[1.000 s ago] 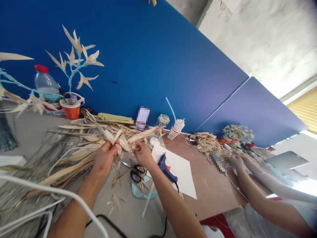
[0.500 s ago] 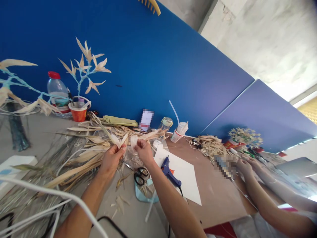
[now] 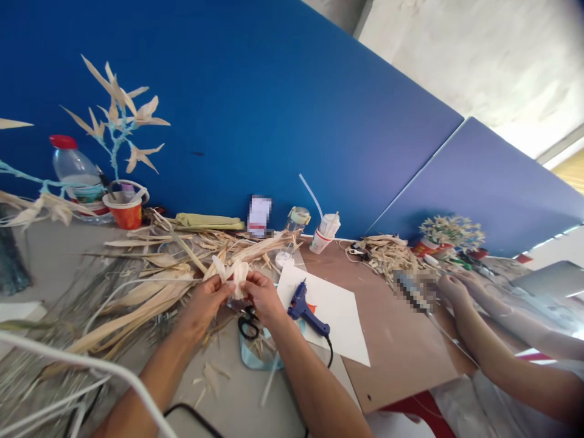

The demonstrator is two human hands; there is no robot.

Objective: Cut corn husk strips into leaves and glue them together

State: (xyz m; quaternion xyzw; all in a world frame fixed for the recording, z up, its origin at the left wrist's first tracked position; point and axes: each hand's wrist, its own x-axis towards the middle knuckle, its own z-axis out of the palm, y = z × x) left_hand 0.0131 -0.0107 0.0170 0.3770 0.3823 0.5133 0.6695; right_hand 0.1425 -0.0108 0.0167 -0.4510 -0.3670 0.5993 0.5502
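Between the thumb and fingers of my left hand [image 3: 205,304] is a pale corn husk flower [image 3: 218,266] with pointed tips. My right hand [image 3: 263,298] pinches a wider cream corn husk piece [image 3: 239,275] right beside it. The two husks overlap from this view; whether they touch is hard to tell. Black-handled scissors [image 3: 249,328] lie just below my fingers, partly covered by the right hand. To the right of my right wrist, a blue glue gun [image 3: 306,310] rests on a white sheet [image 3: 353,328]. Dried husks [image 3: 137,298] are spread left of my left hand.
A light-blue tray [image 3: 249,360] with scraps sits below my hands. White cables [image 3: 95,364] cross the lower left. Behind stand a red cup [image 3: 125,214], a bottle [image 3: 75,164], a phone [image 3: 259,216], a jar [image 3: 298,219] and a paper cup [image 3: 320,241]. A co-worker's arms [image 3: 493,365] are at right.
My hands have come together, bringing the right husk piece up against or very near the left one. The view has shifted slightly, so the background sits further left.
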